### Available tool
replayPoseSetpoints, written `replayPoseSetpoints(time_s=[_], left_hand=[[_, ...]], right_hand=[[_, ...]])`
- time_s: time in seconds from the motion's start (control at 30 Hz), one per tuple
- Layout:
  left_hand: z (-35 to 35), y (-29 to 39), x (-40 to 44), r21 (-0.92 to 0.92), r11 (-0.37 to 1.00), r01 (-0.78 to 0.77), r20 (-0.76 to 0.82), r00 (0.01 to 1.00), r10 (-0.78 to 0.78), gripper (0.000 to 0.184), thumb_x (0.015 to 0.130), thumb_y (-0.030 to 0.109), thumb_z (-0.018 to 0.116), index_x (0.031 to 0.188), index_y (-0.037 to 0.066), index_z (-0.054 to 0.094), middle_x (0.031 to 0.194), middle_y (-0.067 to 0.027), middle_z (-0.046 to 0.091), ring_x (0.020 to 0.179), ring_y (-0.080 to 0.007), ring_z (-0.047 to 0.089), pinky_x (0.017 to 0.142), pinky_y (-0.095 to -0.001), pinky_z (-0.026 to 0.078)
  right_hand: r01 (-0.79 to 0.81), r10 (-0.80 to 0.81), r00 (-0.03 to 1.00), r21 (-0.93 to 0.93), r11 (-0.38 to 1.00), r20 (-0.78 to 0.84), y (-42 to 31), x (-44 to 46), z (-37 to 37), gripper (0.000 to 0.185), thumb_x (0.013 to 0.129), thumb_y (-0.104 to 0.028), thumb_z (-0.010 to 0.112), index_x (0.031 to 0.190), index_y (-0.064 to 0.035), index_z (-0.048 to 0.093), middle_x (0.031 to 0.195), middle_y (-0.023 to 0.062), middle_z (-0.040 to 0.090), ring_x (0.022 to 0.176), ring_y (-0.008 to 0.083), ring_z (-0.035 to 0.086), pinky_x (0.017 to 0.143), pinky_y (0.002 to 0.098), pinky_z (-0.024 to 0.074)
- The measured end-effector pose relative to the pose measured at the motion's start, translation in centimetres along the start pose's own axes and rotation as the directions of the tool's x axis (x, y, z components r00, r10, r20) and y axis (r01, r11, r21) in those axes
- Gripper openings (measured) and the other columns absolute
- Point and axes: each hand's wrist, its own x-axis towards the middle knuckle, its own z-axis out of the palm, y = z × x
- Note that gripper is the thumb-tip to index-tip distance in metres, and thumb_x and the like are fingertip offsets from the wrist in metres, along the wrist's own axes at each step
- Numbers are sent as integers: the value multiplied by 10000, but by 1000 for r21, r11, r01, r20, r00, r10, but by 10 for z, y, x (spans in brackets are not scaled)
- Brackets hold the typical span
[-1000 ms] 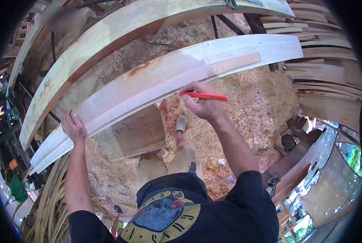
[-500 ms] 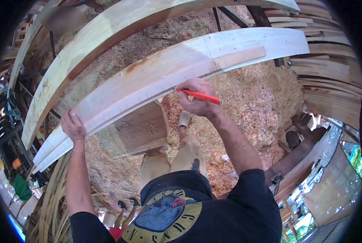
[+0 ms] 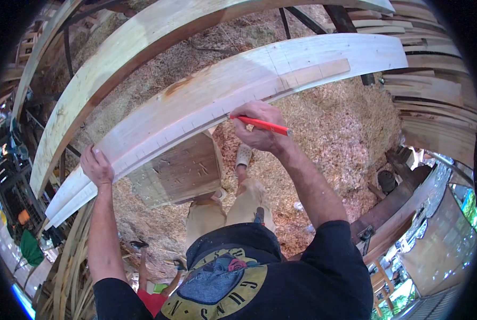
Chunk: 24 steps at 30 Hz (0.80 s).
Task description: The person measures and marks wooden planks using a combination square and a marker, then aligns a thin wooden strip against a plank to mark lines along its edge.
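My right hand [image 3: 260, 124] is closed round a red pencil [image 3: 265, 126], its tip at the near edge of a thin wooden strip [image 3: 169, 130]. The strip lies along a long, pale wooden plank [image 3: 222, 80] and carries several short pencil marks across it. Further left, my left hand [image 3: 97, 166] grips the strip and plank together, its fingers lying over the top and its thumb side toward the edge. The underside of that grip is hidden.
Beyond the plank runs a thick curved timber [image 3: 105, 74]. Below it a wooden board [image 3: 180, 168] lies on sawdust-covered ground [image 3: 324, 144]. Stacked planks [image 3: 436, 96] stand at the right, more strips [image 3: 70, 261] at lower left. Another person's red top [image 3: 152, 302] shows at the bottom.
The pencil tip has moved slightly left along the strip's edge with my right hand. My left hand keeps its hold. The other person at the bottom has shifted.
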Motion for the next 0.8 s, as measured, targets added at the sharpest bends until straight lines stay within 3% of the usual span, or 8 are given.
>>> replayPoseSetpoints(time_s=[0.8], left_hand=[[1,-1,-1,18,1000,-5,-12,1000,5,336,967,249,551,1198,21,637,1194,-198,647,1147,-388,578,1032,-484,423]], right_hand=[[-34,34,999,-39,999,14,-3,1,1,128,768,-42,731,885,-88,711,802,77,710,733,248,694,656,355,560]])
